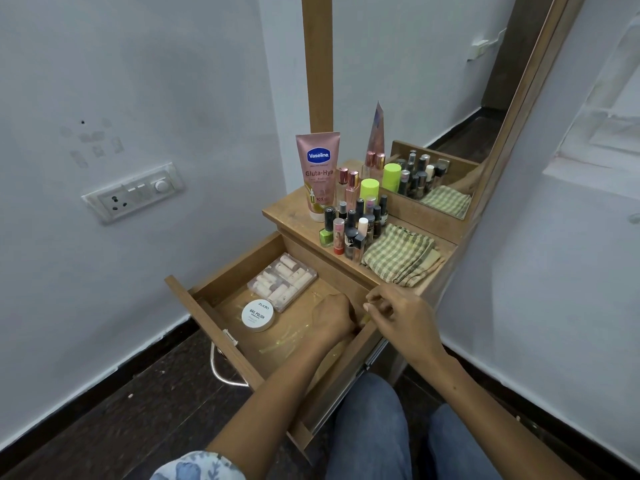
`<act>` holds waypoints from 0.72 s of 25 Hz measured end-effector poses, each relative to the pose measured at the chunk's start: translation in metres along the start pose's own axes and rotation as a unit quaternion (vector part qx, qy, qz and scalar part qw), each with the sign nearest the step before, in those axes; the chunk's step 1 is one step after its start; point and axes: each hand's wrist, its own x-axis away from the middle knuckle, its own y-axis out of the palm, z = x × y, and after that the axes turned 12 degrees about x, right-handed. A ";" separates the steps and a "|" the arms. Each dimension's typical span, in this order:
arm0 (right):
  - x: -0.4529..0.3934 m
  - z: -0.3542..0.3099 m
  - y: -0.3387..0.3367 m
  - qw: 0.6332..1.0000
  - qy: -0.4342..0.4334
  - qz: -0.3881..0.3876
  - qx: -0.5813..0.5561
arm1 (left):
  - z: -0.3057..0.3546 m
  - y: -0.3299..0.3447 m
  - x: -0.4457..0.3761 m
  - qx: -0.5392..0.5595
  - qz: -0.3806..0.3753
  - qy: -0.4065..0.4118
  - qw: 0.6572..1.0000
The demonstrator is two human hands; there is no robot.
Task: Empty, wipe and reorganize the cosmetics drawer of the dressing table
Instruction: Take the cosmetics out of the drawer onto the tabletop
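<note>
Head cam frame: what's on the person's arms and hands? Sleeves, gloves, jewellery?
Both hands, left hand and right hand, are bare: no gloves, rings or watch visible. Forearms are uncovered. Only the left arm shows a short white sleeve with blue floral print at the frame's bottom edge.

My left hand: curled, knuckles up, forearm extended. My right hand: fingers bent, just beside it.
</note>
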 end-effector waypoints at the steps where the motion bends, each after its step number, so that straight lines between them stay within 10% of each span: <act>1: 0.001 0.001 -0.001 1.000 0.003 0.001 -0.003 | -0.002 0.000 -0.001 -0.017 0.006 0.004 1.000; 7: 0.003 -0.004 0.004 0.999 0.006 -0.011 -0.033 | -0.019 -0.004 0.002 -0.060 0.046 0.049 0.996; 13: -0.008 -0.041 0.009 0.975 0.121 0.001 -0.184 | -0.033 -0.042 0.043 0.256 0.202 0.124 0.937; 18: -0.034 -0.070 0.010 0.954 0.109 0.029 -0.277 | -0.039 -0.060 0.056 0.299 0.234 0.188 0.906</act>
